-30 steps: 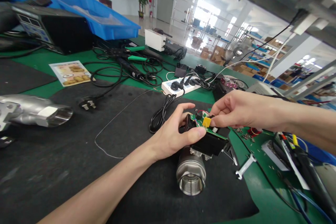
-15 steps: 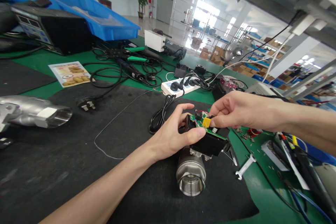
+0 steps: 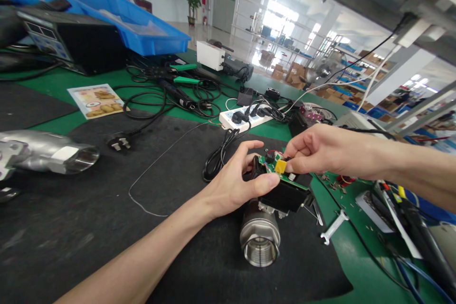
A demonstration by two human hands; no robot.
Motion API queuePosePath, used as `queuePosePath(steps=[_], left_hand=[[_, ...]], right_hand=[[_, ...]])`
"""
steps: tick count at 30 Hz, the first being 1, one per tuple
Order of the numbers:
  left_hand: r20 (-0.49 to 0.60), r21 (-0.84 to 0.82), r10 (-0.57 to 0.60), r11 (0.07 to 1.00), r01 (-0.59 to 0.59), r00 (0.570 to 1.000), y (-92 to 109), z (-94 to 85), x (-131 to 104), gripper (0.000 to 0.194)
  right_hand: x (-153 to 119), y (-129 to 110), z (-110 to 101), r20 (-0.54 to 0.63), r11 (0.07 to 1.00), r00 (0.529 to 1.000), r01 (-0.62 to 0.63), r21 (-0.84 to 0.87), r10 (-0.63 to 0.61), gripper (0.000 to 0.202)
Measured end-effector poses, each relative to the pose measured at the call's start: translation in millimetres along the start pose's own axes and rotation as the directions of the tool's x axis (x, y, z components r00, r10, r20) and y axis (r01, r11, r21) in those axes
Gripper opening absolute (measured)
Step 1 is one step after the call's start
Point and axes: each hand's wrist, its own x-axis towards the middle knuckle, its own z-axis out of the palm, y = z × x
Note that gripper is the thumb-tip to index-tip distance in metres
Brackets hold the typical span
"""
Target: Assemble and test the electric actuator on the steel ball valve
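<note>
The left hand grips a black housing, its thumb at the near edge of a green circuit board on top, while the right hand reaches to the board just beside a yellow component. Below sits a threaded metal valve on a black mat; a wrench lies to the right, a power strip beyond.
</note>
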Motion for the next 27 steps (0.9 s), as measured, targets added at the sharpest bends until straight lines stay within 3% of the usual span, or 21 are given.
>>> queuePosePath(steps=[20,24,27], left_hand=[[-0.003,-0.017,-0.007,1.0,0.007,1.0,-0.9,-0.1,1.0,0.078],[-0.009,-0.043,-0.015,0.999,0.015,1.0,-1.4,0.3,1.4,0.076],[-0.023,-0.045,-0.022,0.999,0.021,0.999,-1.9,-0.3,1.7,0.077]], right_hand=[[0.8,0.6,0.8,0.008,1.0,1.0,0.008,0.014,-0.008,0.024],[1.1,-2.2,3.3,-0.041,0.999,0.999,-0.007,0.038,0.009,0.026],[-1.9,-7.5,-5.2,-0.034,0.999,0.999,-0.01,-0.042,0.009,0.026]])
